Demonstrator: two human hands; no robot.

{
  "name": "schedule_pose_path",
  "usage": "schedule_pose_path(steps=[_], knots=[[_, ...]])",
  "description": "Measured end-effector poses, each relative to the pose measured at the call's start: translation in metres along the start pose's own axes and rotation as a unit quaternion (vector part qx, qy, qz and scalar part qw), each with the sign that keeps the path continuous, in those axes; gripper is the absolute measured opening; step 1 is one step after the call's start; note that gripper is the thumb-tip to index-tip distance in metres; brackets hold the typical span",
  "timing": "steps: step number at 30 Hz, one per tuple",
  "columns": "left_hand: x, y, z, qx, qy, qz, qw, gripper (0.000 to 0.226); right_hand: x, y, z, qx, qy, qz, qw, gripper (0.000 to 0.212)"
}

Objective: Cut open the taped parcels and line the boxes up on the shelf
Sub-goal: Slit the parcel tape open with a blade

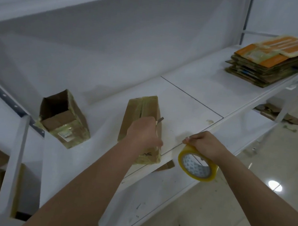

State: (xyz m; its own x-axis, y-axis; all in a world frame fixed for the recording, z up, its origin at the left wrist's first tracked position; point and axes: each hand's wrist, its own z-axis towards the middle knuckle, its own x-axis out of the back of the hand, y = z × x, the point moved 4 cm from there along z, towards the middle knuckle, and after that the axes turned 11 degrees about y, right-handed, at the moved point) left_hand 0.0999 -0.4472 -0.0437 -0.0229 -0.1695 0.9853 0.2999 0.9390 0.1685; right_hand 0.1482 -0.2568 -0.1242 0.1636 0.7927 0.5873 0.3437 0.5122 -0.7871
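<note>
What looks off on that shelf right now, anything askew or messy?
The opened box and the taped parcel sit angled to the shelf edge, not lined up. The right hand holds a tape roll, odd for cutting parcels open. Cardboard scraps litter the floor below.

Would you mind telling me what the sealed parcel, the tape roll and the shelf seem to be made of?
Sealed parcel: brown cardboard, wrapped in glossy yellowish clear tape that shines.
Tape roll: translucent yellowish plastic film on a printed, probably card, core.
Shelf: smooth white boards, possibly painted metal or laminate; scuffed and stained.
</note>
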Motion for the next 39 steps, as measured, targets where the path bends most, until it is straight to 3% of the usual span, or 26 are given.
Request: schedule_pose_path(steps=[2,4,7,9,11,15,17,19,21,23,25,27,30,33,39], knots=[[0.005,0.001,0.001,0.008,0.008,-0.042,0.999,0.052,0.005,-0.004,-0.003,0.005,0.004,-0.001,1.0,0.027],[0.012,0.001,0.003,0.04,0.067,-0.063,0.995,0.078,0.01,-0.009,-0.004,0.01,0.009,0.009,1.0,0.027],[0.011,-0.001,0.001,0.068,0.116,0.064,0.989,0.081,0.014,-0.02,-0.004,0.025,0.019,0.022,0.999,0.025],[0.007,-0.006,-0.001,0.049,0.083,0.07,0.993,0.062,0.016,-0.026,-0.004,0.034,0.029,0.028,0.999,0.022],[0.008,-0.017,-0.001,0.005,0.038,0.003,0.999,0.055,0.022,-0.031,-0.003,0.041,0.048,0.041,0.997,0.02],[0.029,-0.053,-0.012,-0.062,-0.056,-0.002,0.997,0.08,0.036,-0.042,0.0,0.05,0.089,0.07,0.992,0.018],[0.039,-0.068,-0.016,-0.052,-0.066,0.014,0.996,0.079,0.042,-0.045,0.002,0.049,0.105,0.074,0.991,0.019],[0.045,-0.071,-0.016,-0.032,-0.035,-0.039,0.998,0.061,0.045,-0.046,0.004,0.046,0.114,0.069,0.99,0.019],[0.048,-0.055,-0.013,-0.012,0.049,-0.106,0.993,0.034,0.046,-0.048,0.005,0.045,0.12,0.062,0.99,0.021],[0.039,-0.031,-0.005,0.008,0.135,-0.089,0.987,0.042,0.045,-0.052,0.005,0.048,0.121,0.056,0.99,0.022],[0.022,-0.006,0.004,0.027,0.159,-0.034,0.986,0.065,0.043,-0.054,0.003,0.052,0.122,0.044,0.99,0.022],[0.003,0.011,0.01,0.047,0.12,0.026,0.991,0.081,0.042,-0.054,0.0,0.052,0.124,0.038,0.99,0.022],[-0.01,0.016,0.012,0.026,0.059,0.079,0.995,0.074,0.044,-0.049,-0.005,0.047,0.129,0.037,0.99,0.022],[-0.005,0.003,0.006,-0.062,0.039,0.024,0.997,0.052,0.047,-0.047,-0.007,0.044,0.124,0.033,0.991,0.023],[0.016,-0.058,-0.02,-0.155,-0.069,-0.066,0.983,0.076,0.042,-0.065,-0.008,0.085,0.058,0.056,0.993,0.021]])
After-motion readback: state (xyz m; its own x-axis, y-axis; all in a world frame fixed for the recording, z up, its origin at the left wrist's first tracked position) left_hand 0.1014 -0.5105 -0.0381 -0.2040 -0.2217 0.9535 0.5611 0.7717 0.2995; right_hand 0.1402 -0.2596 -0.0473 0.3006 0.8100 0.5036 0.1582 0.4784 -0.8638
